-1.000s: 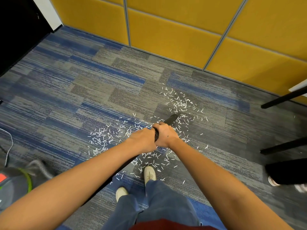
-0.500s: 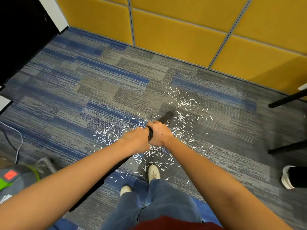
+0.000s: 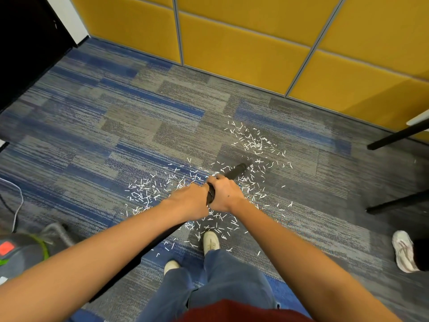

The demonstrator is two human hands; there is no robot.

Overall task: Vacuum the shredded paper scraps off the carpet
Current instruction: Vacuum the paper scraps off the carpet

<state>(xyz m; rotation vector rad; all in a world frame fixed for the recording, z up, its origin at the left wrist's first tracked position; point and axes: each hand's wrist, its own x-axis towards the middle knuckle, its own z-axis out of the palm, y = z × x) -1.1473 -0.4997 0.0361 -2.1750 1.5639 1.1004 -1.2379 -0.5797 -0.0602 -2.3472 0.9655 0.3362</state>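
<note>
I see left hand (image 3: 189, 201) and right hand (image 3: 224, 194) still gripping vacuum wand (image 3: 234, 171) | tip barely shifts, aimed 1 o'clock | paper scraps (image 3: 144, 194) mostly remain on carpet (image 3: 139, 112)

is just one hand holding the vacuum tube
No, the left hand and the right hand both grip the black vacuum tube.

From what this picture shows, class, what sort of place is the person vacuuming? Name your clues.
Probably an office or meeting room: grey-and-blue carpet tiles, yellow padded wall panels with metal dividers, and black furniture legs on the right.
</note>
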